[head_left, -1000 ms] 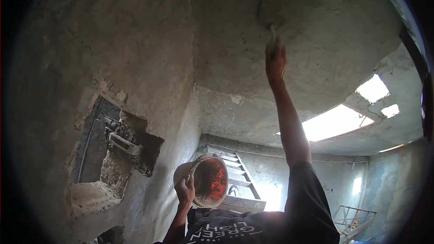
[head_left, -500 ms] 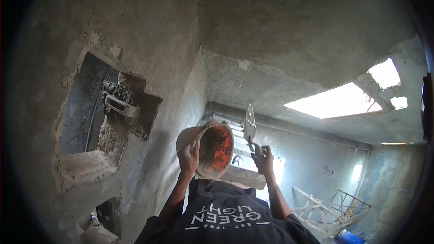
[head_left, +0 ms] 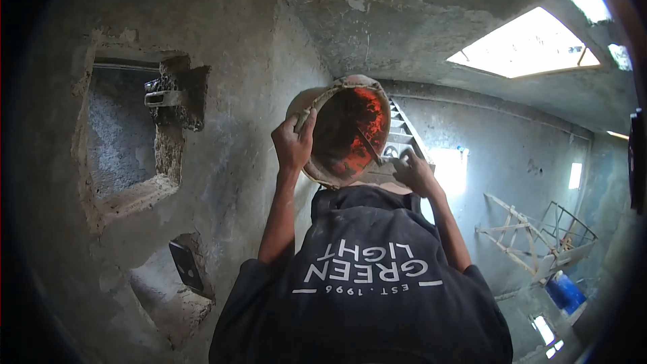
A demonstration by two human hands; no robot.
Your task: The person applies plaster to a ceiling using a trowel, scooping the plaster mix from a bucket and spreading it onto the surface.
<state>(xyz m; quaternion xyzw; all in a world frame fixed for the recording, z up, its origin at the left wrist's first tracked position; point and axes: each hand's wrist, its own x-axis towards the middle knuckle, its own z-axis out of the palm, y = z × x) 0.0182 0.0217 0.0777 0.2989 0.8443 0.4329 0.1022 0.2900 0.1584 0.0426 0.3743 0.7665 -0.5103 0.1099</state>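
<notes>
My left hand grips the rim of a mortar-caked bucket, thumb over the edge and fingers behind. The bucket is tilted, its mouth facing me. Its inside shows bright orange-red patches among dark grey residue. In my right hand, closed round the handle, is a trowel. The blade reaches into the bucket's mouth and seems to lie along the inner wall; whether it touches cannot be made out. Fingers cover most of the trowel handle.
A rough cement wall stands close on my left, with a deep opening holding a pale block-like piece. A dark phone-like object leans in a lower recess. To the right are a metal frame and a blue drum.
The trowel has gone from upright beside the bucket to pointing into its mouth. Bucket and both hands appear higher and further right in view, as the camera has tilted.
</notes>
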